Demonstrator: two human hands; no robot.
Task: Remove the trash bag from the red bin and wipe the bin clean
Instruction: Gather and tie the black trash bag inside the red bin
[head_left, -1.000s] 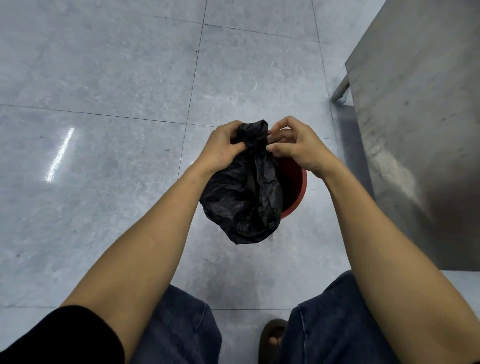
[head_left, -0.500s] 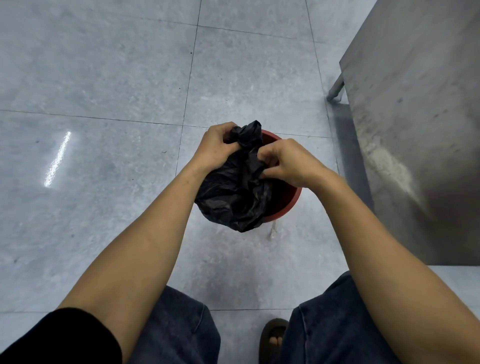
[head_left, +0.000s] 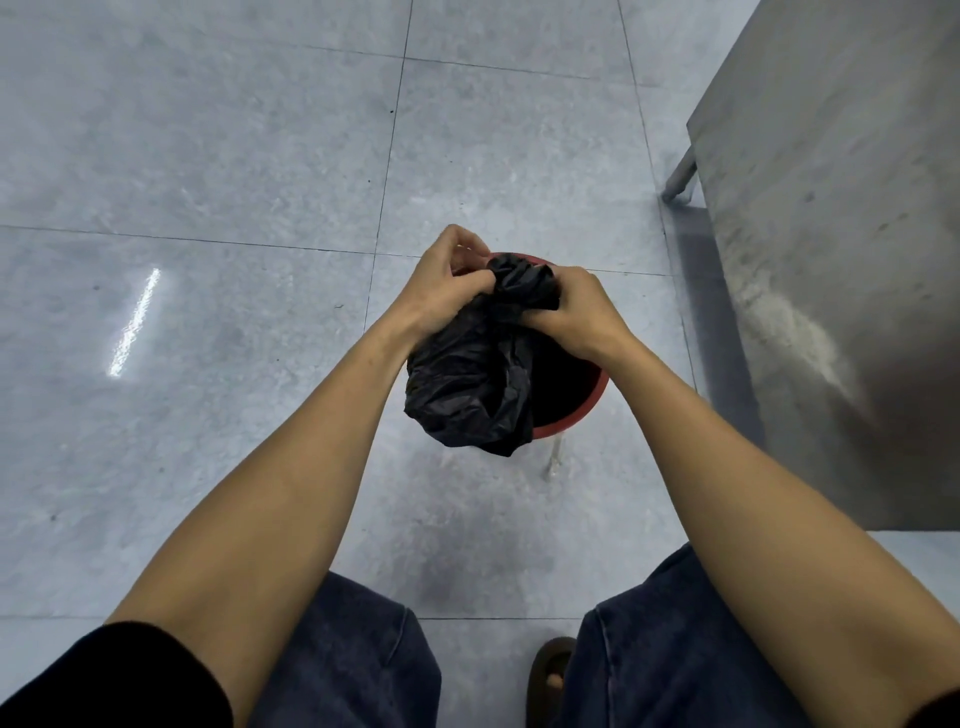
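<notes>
Trash bag (head_left: 470, 384) (black) | left hand (head_left: 441, 286) grips neck | right hand (head_left: 576, 309) too

Two hands (head_left: 511, 296), one black bag (head_left: 472, 384), one red bin (head_left: 582, 410).

A crumpled black trash bag (head_left: 470, 384), neck bunched, hangs over the round red bin (head_left: 582, 410) on the floor.

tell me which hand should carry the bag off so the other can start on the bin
Left, probably. The left hand grips the black trash bag at its neck, and the bag hangs on that side. The right hand sits directly over the red bin.
</notes>
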